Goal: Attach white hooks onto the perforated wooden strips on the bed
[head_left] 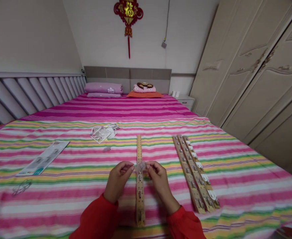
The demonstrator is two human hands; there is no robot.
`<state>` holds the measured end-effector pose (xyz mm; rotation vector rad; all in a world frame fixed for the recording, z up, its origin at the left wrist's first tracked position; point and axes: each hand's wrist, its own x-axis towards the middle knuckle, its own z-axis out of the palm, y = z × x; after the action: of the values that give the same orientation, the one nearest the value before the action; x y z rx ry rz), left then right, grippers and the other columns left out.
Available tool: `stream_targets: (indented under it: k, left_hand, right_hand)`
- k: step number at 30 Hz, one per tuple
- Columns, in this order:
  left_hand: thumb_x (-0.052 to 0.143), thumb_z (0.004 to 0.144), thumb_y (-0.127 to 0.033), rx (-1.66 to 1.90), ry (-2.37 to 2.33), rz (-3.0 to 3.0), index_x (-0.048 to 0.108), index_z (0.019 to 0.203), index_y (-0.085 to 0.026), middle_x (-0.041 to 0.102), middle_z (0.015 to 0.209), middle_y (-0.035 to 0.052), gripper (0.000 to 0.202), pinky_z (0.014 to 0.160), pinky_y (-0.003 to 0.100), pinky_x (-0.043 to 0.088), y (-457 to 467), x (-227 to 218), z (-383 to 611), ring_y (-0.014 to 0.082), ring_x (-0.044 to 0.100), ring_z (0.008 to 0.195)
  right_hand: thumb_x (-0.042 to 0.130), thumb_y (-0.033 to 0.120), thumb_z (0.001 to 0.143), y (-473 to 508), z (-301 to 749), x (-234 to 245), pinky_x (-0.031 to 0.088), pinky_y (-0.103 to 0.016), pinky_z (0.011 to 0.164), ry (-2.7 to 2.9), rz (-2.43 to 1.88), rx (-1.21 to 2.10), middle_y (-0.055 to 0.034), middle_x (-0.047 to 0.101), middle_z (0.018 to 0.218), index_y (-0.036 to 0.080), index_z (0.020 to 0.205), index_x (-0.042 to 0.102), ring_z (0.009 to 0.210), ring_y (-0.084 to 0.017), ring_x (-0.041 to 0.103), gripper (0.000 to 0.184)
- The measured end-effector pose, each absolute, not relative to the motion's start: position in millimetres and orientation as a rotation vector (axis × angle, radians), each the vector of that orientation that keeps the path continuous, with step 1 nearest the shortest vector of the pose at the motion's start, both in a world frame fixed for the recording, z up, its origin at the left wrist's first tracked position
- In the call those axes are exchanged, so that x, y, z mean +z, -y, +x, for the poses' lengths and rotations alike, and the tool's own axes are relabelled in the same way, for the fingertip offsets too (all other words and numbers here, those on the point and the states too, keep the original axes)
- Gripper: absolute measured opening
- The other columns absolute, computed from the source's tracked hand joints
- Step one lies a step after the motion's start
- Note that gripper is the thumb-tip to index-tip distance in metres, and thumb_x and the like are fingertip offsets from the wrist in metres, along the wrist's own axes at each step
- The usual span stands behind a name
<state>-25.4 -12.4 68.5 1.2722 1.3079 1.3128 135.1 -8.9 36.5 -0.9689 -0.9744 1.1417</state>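
Note:
My left hand (pixel 119 179) and my right hand (pixel 158 177) face each other, each with thumb and fingertips pinched together. Between them is a small see-through plastic piece (pixel 140 166), gripped at its two sides. It is above a long narrow wooden strip (pixel 139 146) that lies lengthwise on the bed. The strip has rows of small holes, and several small shiny metal fittings (pixel 140 193) sit along its near half. Whether the plastic piece touches the strip, I cannot tell.
Right of my hands lie three similar strips (pixel 185 166), one with white round pieces (pixel 205 178). To the left are a flat package (pixel 46 157) and a thin looped item (pixel 22 187). Clear packets (pixel 103 132) and a small grey piece (pixel 107 149) rest farther back on the striped sheet.

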Motion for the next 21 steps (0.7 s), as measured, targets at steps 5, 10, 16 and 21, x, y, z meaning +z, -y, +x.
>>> stream_targets:
  k: [5,10,16,21]
  left_hand:
    - [0.078,0.058,-0.025,1.186,-1.227,1.307,0.072,0.068,-0.018,0.07,0.066,0.0024,0.014,0.061,0.022,0.047,2.7,66.5,-21.3,0.0146,0.061,0.063]
    - [0.079,0.056,-0.023,1.091,-1.135,1.139,0.072,0.07,-0.014,0.071,0.067,0.0039,0.017,0.066,0.024,0.048,2.1,62.8,-20.1,0.015,0.062,0.065]
    - [0.076,0.06,-0.013,1.108,-1.228,1.238,0.074,0.071,-0.017,0.07,0.068,0.0031,0.012,0.066,0.023,0.044,-0.7,61.9,-25.2,0.0154,0.059,0.066]
    - [0.074,0.059,-0.003,1.229,-1.219,1.419,0.074,0.082,-0.026,0.063,0.067,0.001,0.032,0.077,0.022,0.04,-0.3,73.4,-28.2,0.0179,0.054,0.073]
  right_hand:
    - [0.072,0.039,0.066,3.2,134.7,32.7,0.034,-0.021,0.041,0.977,-0.955,1.227,0.0053,0.053,0.047,0.018,0.069,0.066,0.041,-0.008,0.042,0.022]
    - [0.074,0.039,0.063,-2.9,137.6,25.9,0.031,-0.019,0.039,0.911,-0.926,1.333,0.0034,0.057,0.051,0.016,0.071,0.067,0.039,-0.007,0.041,0.025]
    - [0.07,0.033,0.07,-1.3,140.1,20.9,0.041,-0.024,0.049,1.12,-1.006,1.118,-0.0005,0.061,0.064,0.019,0.077,0.071,0.052,-0.012,0.051,0.016]
    - [0.059,0.023,0.08,7.7,140.6,30.0,0.046,-0.028,0.062,1.392,-1.008,0.715,-0.004,0.061,0.078,0.025,0.095,0.074,0.071,-0.017,0.057,0.021]
